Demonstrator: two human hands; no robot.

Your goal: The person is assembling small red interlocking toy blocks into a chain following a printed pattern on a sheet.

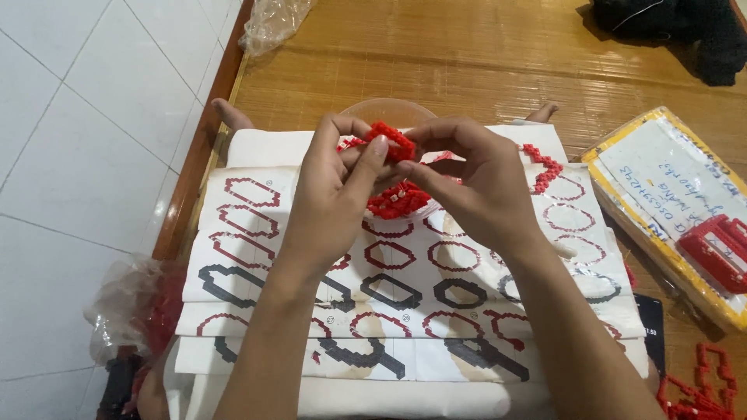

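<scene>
Forearms rise from the bottom edge over printed pattern sheets (257, 257) showing red and black link outlines. Left hand (334, 183) and right hand (475, 187) meet above a shallow bowl (389, 110), each pinching the same red bead piece (391, 141) between thumb and fingertips. More red beadwork (398, 201) lies just beneath, on the sheets.

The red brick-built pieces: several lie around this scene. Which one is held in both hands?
The small red ring-shaped piece, pinched between the left hand and right hand above the pattern sheets. The other red pieces lie unheld.
</scene>
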